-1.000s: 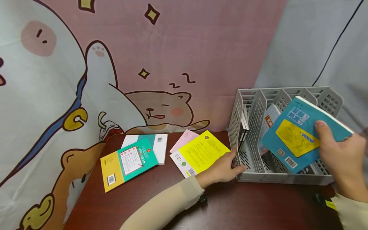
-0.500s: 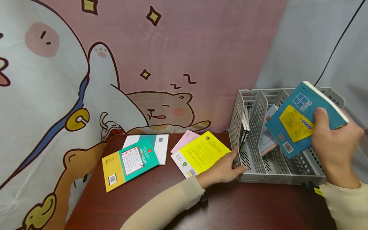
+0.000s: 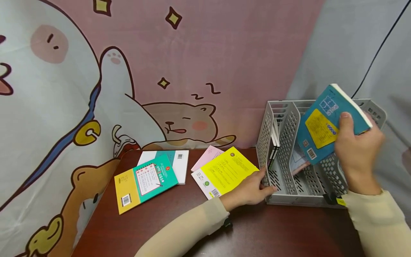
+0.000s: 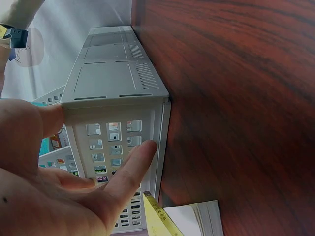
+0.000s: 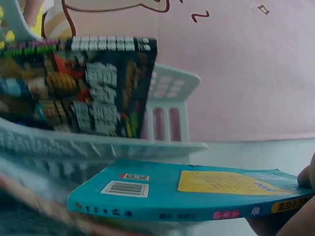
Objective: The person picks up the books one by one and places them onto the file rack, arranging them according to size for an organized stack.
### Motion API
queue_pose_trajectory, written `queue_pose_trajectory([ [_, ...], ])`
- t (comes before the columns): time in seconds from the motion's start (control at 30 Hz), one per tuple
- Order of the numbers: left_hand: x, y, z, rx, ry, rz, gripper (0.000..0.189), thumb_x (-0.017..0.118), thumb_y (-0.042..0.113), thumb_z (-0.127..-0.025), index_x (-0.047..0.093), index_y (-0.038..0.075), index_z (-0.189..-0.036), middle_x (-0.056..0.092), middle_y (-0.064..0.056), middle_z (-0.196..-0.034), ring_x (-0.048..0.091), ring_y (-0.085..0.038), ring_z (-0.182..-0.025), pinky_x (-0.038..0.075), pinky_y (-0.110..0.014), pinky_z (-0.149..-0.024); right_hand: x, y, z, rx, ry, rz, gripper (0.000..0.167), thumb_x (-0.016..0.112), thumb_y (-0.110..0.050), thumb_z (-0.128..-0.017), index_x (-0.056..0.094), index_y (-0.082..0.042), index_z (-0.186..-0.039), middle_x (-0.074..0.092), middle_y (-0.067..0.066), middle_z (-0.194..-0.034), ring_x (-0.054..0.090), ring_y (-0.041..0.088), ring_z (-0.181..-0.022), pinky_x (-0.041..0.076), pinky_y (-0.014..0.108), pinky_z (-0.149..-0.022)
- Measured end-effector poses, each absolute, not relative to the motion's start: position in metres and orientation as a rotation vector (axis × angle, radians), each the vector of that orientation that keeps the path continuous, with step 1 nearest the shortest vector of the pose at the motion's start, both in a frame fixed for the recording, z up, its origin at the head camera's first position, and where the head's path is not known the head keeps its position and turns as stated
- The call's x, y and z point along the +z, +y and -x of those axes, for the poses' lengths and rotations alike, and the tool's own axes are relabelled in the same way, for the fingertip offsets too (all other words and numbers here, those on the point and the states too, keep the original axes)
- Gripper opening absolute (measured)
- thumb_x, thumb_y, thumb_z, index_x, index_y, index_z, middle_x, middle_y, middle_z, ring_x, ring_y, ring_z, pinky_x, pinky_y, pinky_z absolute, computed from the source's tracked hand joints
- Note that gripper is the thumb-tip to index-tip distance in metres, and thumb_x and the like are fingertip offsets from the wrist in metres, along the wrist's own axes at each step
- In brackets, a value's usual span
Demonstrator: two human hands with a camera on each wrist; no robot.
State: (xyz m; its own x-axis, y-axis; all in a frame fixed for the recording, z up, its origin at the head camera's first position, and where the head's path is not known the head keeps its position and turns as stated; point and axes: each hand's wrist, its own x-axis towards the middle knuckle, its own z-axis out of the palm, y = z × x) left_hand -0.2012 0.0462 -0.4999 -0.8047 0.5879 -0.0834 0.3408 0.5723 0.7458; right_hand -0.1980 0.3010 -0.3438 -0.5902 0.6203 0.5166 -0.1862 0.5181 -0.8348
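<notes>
My right hand [image 3: 359,153] grips a teal book [image 3: 316,132] with a yellow panel and a barcode, thumb across its back cover. Tilted, the book hangs over the middle compartments of a grey file organizer [image 3: 306,200]. In the right wrist view its teal spine [image 5: 147,212] faces the camera. My left hand [image 3: 247,187] holds the organizer's front left corner, with the thumb at the front rim and fingers along the perforated side wall [image 4: 115,132]. Dark-spined books [image 3: 273,144] stand in the leftmost compartment, and a pale book [image 3: 298,159] leans in a compartment to their right.
A yellow-and-white book [image 3: 224,171] overlaps a pink one [image 3: 207,157] left of the organizer. Farther left, a green-and-yellow book [image 3: 144,184] lies on a white one [image 3: 182,167]. Behind the brown table [image 3: 250,232] hangs a cartoon cloth [image 3: 244,53].
My right hand has carried the teal book up and to the left above the organizer, baring more of its right compartments. My left hand has stayed at the corner.
</notes>
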Motion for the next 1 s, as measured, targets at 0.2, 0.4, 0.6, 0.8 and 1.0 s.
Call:
queue_pose_trajectory([
  [0.2, -0.498, 0.047, 0.200, 1.085, 2.474, -0.752, 0.090, 0.065, 0.058, -0.107, 0.023, 0.021, -0.178, 0.042, 0.000, -0.177, 0.050, -0.008, -0.150, 0.042, -0.031, -0.129, -0.353, 0.291, 0.206, 1.253, -1.930, 0.360, 0.040, 0.063, -0.039, -0.111, 0.073, -0.018, -0.143, 0.079, -0.014, -0.113, 0.070, -0.012, -0.079, 0.052, 0.003, -0.067],
  [0.4, -0.498, 0.047, 0.200, 1.089, 2.461, -0.752, 0.090, 0.065, 0.057, -0.107, 0.023, 0.021, -0.178, 0.041, 0.001, -0.177, 0.050, -0.007, -0.150, 0.042, -0.030, -0.129, -0.354, 0.284, 0.205, 1.159, -1.921, 0.305, 0.035, 0.064, -0.037, -0.111, 0.075, -0.022, -0.141, 0.083, 0.001, -0.122, 0.070, -0.015, -0.085, 0.051, 0.001, -0.070],
  [0.6, -0.500, 0.045, 0.202, 1.094, 2.466, -0.759, 0.091, 0.065, 0.058, -0.107, 0.020, 0.023, -0.178, 0.041, 0.001, -0.177, 0.051, -0.007, -0.145, 0.043, -0.030, -0.127, -0.349, 0.284, 0.205, 1.116, -1.936, 0.297, 0.035, 0.064, -0.038, -0.110, 0.074, -0.029, -0.142, 0.080, 0.012, -0.134, 0.069, -0.018, -0.089, 0.050, 0.000, -0.071],
  [0.8, -0.500, 0.045, 0.202, 1.094, 2.456, -0.763, 0.091, 0.065, 0.058, -0.107, 0.019, 0.024, -0.179, 0.041, 0.001, -0.177, 0.051, -0.007, -0.144, 0.043, -0.030, -0.128, -0.356, 0.284, 0.210, 1.126, -1.973, 0.337, 0.040, 0.060, -0.040, -0.112, 0.072, -0.023, -0.146, 0.078, 0.019, -0.137, 0.064, -0.021, -0.086, 0.048, -0.002, -0.068],
  [1.0, -0.501, 0.045, 0.202, 1.100, 2.457, -0.774, 0.092, 0.065, 0.058, -0.107, 0.019, 0.025, -0.179, 0.043, 0.001, -0.176, 0.052, -0.007, -0.141, 0.044, -0.030, -0.127, -0.372, 0.283, 0.216, 1.087, -2.011, 0.310, 0.045, 0.059, -0.042, -0.112, 0.072, -0.018, -0.147, 0.079, 0.027, -0.126, 0.056, -0.025, -0.072, 0.043, -0.002, -0.056],
])
